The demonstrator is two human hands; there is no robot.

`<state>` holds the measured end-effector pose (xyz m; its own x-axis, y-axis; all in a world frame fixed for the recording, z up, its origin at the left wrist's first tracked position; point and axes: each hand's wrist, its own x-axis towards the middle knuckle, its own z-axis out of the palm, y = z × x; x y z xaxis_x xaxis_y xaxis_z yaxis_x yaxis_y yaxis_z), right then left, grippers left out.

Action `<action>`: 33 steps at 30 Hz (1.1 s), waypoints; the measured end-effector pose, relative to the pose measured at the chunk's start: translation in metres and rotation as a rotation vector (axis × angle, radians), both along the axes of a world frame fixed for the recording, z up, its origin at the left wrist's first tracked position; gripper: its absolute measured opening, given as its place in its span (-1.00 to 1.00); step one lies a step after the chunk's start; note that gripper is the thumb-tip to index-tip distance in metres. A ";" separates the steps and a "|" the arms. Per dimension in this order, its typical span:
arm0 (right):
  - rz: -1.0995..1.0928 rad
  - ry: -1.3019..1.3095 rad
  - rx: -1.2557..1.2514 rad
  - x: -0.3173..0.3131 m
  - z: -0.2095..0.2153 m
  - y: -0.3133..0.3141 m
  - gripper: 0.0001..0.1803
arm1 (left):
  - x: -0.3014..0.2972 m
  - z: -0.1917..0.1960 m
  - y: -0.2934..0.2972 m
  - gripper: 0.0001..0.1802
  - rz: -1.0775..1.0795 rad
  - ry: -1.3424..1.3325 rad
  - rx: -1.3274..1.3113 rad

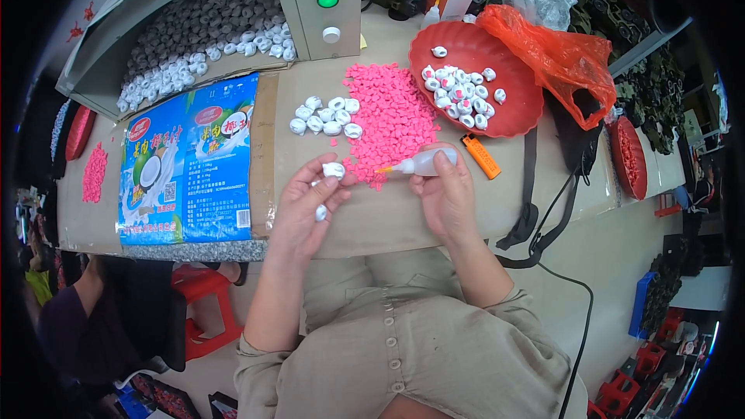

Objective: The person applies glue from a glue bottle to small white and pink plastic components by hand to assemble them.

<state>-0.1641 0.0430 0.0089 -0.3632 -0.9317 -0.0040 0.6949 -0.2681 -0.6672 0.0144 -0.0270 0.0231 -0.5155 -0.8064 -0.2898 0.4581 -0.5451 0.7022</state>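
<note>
My left hand (pixel 299 209) pinches a small round white piece (pixel 334 171) between thumb and fingers. Other white pieces are tucked in the same hand, one showing low by the palm (pixel 320 212). In my right hand (pixel 446 202) is a small translucent squeeze bottle (pixel 428 162), tipped on its side, its thin yellow nozzle pointing left at the held piece but apart from it. Just beyond the hands spreads a pile of small pink pieces (pixel 392 105). Left of the pile sits a group of white pieces (pixel 314 120).
A red scalloped plate (pixel 528 112) bears white pieces, some with pink bits. An orange lighter-like object (pixel 481 157) lies below it, a red plastic bag (pixel 559 50) on its far edge. Blue printed cardboard (pixel 186 163) fronts a grey machine (pixel 334 23) full of white pieces. Black straps (pixel 531 209) hang at right.
</note>
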 end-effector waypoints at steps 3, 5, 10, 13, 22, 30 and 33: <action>0.004 0.146 -0.050 0.007 0.009 -0.002 -0.79 | -0.006 -0.010 0.011 -0.68 0.019 -0.005 -0.029; -0.021 0.269 -0.013 0.012 0.008 -0.001 -0.77 | -0.007 -0.019 0.014 -0.70 0.040 -0.139 -0.243; -0.064 0.445 -0.030 0.015 -0.006 0.005 -0.71 | -0.013 -0.023 0.019 -0.69 0.071 -0.230 -0.367; -0.086 0.604 -0.119 0.014 -0.007 0.006 -0.70 | -0.016 -0.015 0.022 -0.67 0.091 -0.226 -0.377; -0.123 0.767 -0.129 0.013 -0.008 0.007 -0.74 | -0.014 -0.019 0.023 -0.70 0.073 -0.282 -0.388; -0.120 0.759 -0.127 0.014 -0.006 0.007 -0.77 | -0.015 -0.018 0.022 -0.69 0.076 -0.286 -0.387; -0.118 0.743 -0.133 0.015 -0.004 0.007 -0.77 | -0.015 -0.018 0.022 -0.68 0.071 -0.298 -0.381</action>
<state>-0.1495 0.0498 0.0047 -0.3237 -0.8622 0.3897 0.0379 -0.4234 -0.9052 -0.0005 -0.0048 0.0052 -0.3951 -0.9139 -0.0933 0.2337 -0.1982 0.9519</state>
